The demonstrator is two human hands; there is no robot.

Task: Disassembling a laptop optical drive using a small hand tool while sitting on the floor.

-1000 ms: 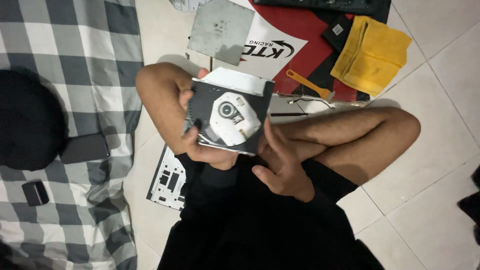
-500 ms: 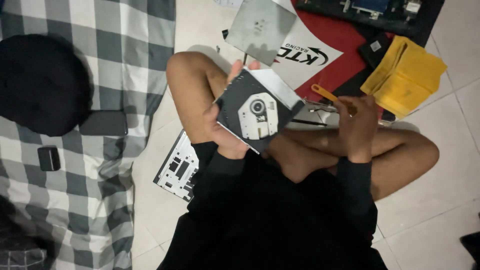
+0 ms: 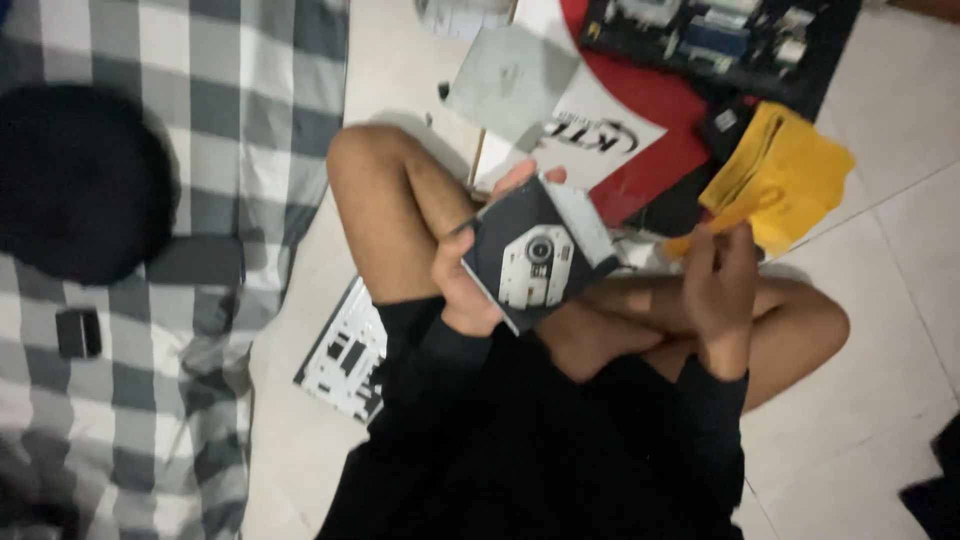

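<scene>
While the person sat cross-legged on the pale tiled floor (image 3: 860,300), the left hand (image 3: 470,275) held a slim optical disc drive (image 3: 535,262) up over the lap, thumb on the near edge and fingertips curled round the far edge, so the fingers were closed firmly on it. The drive was tilted, its dark open tray with the round silver spindle facing the camera. The right hand (image 3: 722,280) was over the right knee, well apart from the drive, with its fingers pinched narrowly on an orange-handled tool (image 3: 728,218) that was blurred; whether it was a screwdriver could not be told. Just beyond that hand lay a yellow cloth (image 3: 795,170) on a red and white sheet (image 3: 640,140), with a grey metal plate (image 3: 510,85) and a circuit board (image 3: 720,40) further off. A white perforated panel (image 3: 345,365) lay on the floor by the left leg, beside a grey checked blanket (image 3: 150,300) bearing a black cap (image 3: 80,180)
</scene>
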